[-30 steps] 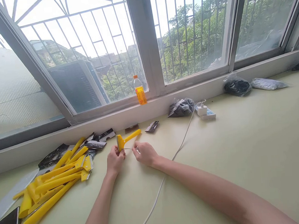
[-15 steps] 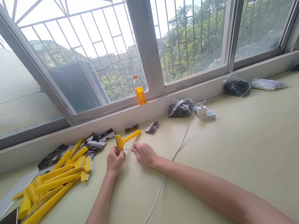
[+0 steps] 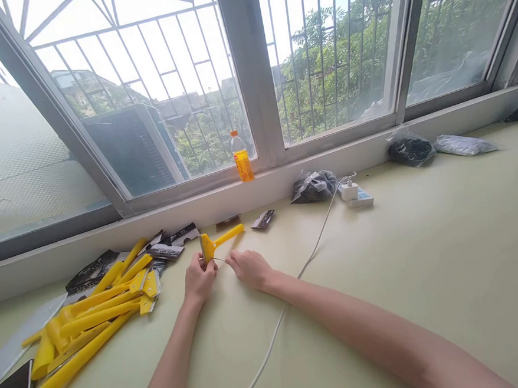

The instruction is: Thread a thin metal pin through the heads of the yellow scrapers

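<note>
I have the scraper just beyond the left hand, which pinches its head; its handle slants right and away. That head lies left of the right hand, which pinches a thin rod pointing at it, though I can't quite make out whether the tip touches. Left of both hands is a pile of scrapers. Farther out, a clear bag holds something dark; an orange-capped bottle stands by the window.
</note>
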Demonstrator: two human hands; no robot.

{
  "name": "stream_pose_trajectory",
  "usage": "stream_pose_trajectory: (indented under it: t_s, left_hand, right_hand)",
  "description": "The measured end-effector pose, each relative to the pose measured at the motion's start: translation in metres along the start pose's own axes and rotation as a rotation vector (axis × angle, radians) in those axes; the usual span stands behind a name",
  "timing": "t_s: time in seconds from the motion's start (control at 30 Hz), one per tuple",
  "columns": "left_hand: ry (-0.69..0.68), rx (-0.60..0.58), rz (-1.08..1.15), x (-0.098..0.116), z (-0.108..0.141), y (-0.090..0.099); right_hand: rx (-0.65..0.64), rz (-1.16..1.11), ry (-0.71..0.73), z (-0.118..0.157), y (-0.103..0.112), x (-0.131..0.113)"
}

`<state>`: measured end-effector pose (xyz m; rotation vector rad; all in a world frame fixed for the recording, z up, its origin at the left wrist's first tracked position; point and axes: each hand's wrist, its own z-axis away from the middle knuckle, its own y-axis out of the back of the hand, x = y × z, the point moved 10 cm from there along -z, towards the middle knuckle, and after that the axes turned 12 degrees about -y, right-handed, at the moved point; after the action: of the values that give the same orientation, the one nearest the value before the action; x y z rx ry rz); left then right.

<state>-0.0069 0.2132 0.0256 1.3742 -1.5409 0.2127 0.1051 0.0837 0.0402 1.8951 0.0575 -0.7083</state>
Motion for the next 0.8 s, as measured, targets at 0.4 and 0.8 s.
stream_pose_trajectory:
  t_s: [0.4, 0.8]
  left_hand:
    - [-0.023, -0.031, -0.111, 0.002, -0.001, -0.001]
    - [-0.012, -0.041, -0.148, 0.005, -0.001, 0.000]
  right_hand:
    - [0.142, -0.160, 0.039, -0.001, 0.015, 0.000]
    - [0.126, -0.155, -0.039, 0.001, 0.015, 0.004]
